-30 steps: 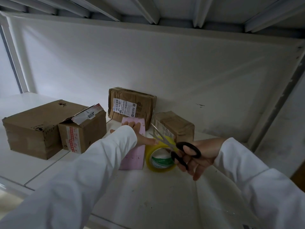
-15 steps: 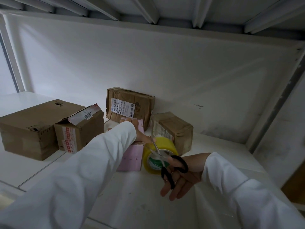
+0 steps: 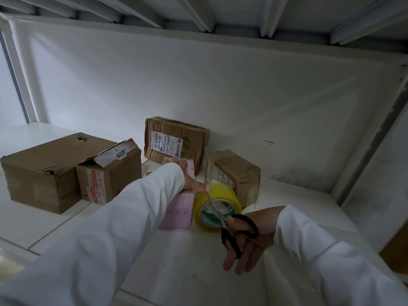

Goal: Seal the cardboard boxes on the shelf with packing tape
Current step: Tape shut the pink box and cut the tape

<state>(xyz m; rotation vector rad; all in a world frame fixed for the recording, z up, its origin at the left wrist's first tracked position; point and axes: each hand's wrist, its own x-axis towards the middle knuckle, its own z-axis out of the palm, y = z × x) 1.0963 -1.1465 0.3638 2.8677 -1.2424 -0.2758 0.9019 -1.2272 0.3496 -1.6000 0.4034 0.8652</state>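
- Head view: the left hand (image 3: 187,180) lies on top of the small pink box (image 3: 177,208), fingers spread flat over its far edge and thumb stretched toward the yellow packing tape roll (image 3: 217,207); this looks like a press to keep the box from sliding while the tape is cut.
- The tape roll stands on edge on the white shelf (image 3: 198,272), touching the pink box's right side, so the strip between them is probably short and taut; the strip itself is too faint to make out.
- The right hand (image 3: 247,244) grips black-handled scissors (image 3: 229,224), thumb through one loop and at least one finger through the other, the remaining fingers hanging loosely. The blades are parted and point up across the roll's face toward the left thumb, which suggests a cut close to the box.
- Four brown cardboard boxes sit behind: a large one (image 3: 42,171) far left, one with a lifted flap (image 3: 110,173) beside it, a labelled one (image 3: 176,142) leaning on the back wall, and a taped one (image 3: 234,173) just behind the roll.
- Against one second ago: the roll lay nearly flat, and now stands upright; the scissor hand has dropped lower, with the blades raised more steeply. The left hand has kept its place.
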